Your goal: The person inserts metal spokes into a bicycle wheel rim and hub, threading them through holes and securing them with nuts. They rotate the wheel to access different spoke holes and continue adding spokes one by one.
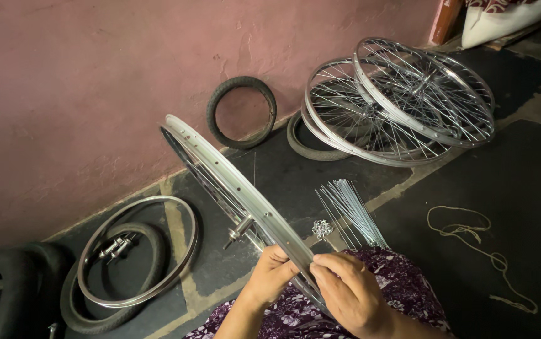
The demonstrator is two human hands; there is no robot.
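Nearest to us, over a lap in purple patterned cloth (402,276), our left hand (269,276) and right hand (352,292) meet at the near edge of a bare bicycle rim (233,179). The left fingers (280,257) wrap the rim from one side and hold it; the right fingers (339,263) pinch narrowly at its inner face, though whether they hold a spoke or nipple there we cannot tell. The rim stands on edge, tilted, running away from us toward the wall, with a hub (240,229) hanging inside it on a few spokes. We judge the step in hand to be lacing spokes into the rim; a further spoke would call for steadying the rim with the left hand and freeing the right.

Just beyond the right hand, a bundle of loose spokes (349,210) fans on the floor (521,188) beside a small heap of nipples (322,229). To the right lies a loose cord (471,242), with open floor around it. To the left, another rim (138,251) rests on a tyre (76,301), with hubs (116,245) inside. Farthest off, built wheels (402,100) and a small tyre (242,113) lean at the pink wall (95,75), which bounds the rim's far end.
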